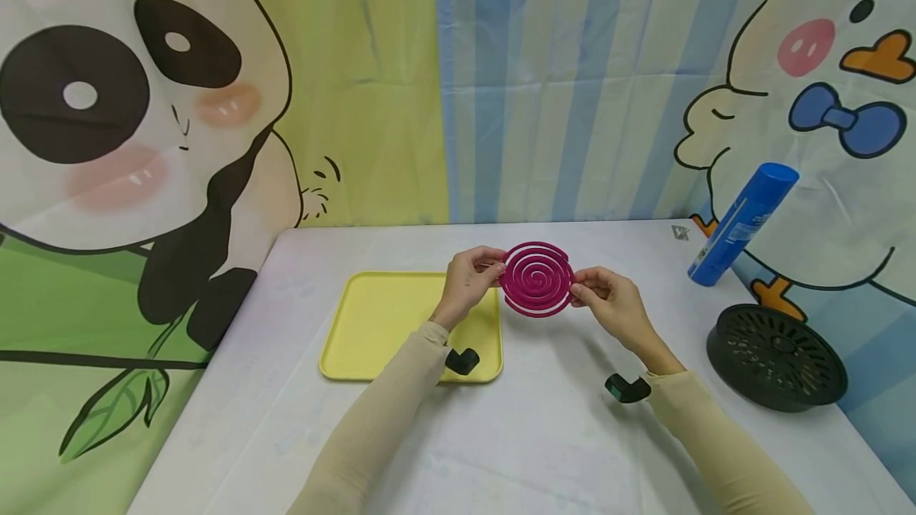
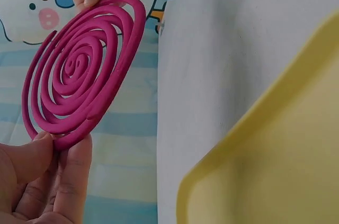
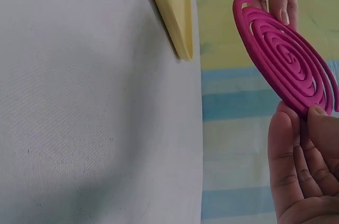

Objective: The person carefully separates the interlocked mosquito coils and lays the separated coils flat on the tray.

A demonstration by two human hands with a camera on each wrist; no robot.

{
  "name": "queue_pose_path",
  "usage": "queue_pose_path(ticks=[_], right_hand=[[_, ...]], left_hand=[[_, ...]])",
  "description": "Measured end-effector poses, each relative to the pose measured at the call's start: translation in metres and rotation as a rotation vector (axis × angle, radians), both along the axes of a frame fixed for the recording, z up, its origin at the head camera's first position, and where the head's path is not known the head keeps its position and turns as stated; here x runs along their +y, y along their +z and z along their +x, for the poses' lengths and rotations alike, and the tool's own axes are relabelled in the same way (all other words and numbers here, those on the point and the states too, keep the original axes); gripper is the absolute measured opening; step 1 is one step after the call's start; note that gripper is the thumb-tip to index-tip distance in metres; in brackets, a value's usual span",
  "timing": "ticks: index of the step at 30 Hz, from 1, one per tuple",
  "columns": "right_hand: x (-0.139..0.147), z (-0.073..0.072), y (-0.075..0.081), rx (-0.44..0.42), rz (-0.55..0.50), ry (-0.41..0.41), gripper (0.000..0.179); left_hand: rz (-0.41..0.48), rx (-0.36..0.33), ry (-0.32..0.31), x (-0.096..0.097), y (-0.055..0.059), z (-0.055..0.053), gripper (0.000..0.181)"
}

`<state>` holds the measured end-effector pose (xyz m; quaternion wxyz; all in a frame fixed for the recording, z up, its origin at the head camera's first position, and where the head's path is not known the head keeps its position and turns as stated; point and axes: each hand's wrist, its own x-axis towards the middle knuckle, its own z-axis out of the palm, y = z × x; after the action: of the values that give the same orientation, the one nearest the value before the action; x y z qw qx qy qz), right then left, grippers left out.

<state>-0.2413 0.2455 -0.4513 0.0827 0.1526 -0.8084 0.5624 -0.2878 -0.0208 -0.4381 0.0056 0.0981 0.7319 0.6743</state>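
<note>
A magenta spiral mosquito coil [image 1: 537, 280] is held up above the table between both hands, its flat face toward the head view. My left hand [image 1: 468, 283] pinches its left rim between thumb and fingers. On the opposite rim, my right hand [image 1: 610, 300] pinches it the same way. In the left wrist view the coil [image 2: 74, 70] looks tilted, with the left thumb [image 2: 32, 158] on its near edge. The right wrist view shows the coil [image 3: 286, 57] edge-on at a slant, gripped by the right hand [image 3: 304, 171] below.
A yellow tray [image 1: 386, 324] lies on the white table [image 1: 544, 443], partly under the left forearm. At the right stand a round black slotted holder [image 1: 776, 356] and a blue spray can-like cylinder [image 1: 744, 225], which looks tilted. Cartoon-printed curtains [image 1: 558, 86] hang behind.
</note>
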Motion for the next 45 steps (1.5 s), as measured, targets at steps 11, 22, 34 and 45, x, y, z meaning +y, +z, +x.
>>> queue_pose_path(ticks=[11, 22, 34, 45], right_hand=[[0.0014, -0.0016, -0.0016, 0.001, 0.014, 0.004, 0.018], [0.0023, -0.0006, -0.0042, 0.05, 0.052, 0.003, 0.014], [0.0003, 0.0005, -0.0037, 0.071, 0.066, -0.003, 0.014], [-0.0011, -0.001, -0.0038, -0.02, 0.024, -0.014, 0.019]], left_hand=[[-0.017, -0.022, 0.024, -0.0001, 0.0008, 0.0011, 0.016], [0.001, -0.107, 0.013, -0.0018, -0.0012, -0.0009, 0.019], [0.007, -0.137, -0.005, -0.0023, -0.0009, -0.0002, 0.021], [0.004, -0.066, -0.01, -0.0004, 0.0013, 0.0004, 0.016]])
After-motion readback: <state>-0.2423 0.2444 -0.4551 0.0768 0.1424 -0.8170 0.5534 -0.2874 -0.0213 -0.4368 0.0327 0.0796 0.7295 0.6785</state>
